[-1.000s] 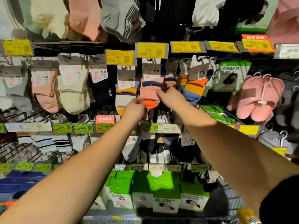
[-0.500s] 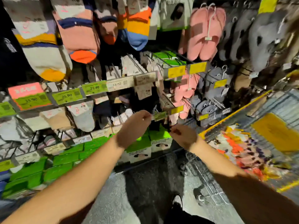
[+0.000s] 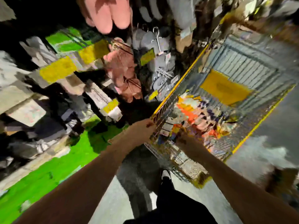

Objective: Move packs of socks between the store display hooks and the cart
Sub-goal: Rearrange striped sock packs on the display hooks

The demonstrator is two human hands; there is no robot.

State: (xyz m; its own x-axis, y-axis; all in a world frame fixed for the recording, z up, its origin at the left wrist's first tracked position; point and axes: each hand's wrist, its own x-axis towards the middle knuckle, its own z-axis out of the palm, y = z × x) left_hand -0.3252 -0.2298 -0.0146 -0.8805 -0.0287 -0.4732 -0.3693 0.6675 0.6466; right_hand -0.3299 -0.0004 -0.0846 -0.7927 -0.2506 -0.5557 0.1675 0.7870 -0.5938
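The view is heavily blurred. A wire cart with yellow rims stands at the right, holding a pile of colourful sock packs. My left hand is at the cart's near corner, fingers curled; whether it holds anything is unclear. My right hand reaches into the cart over the sock packs, its fingers hidden in the blur. Display hooks with socks and yellow price tags fill the left.
Pink slippers and grey slippers hang on hooks at the top middle. Green boxes line the bottom shelf at the left. My dark trouser leg and shoe stand on the grey floor beside the cart.
My view has swung down and right from the sock hooks to the cart. Both hands have dropped from the hanging socks and moved to the cart, the right one into it.
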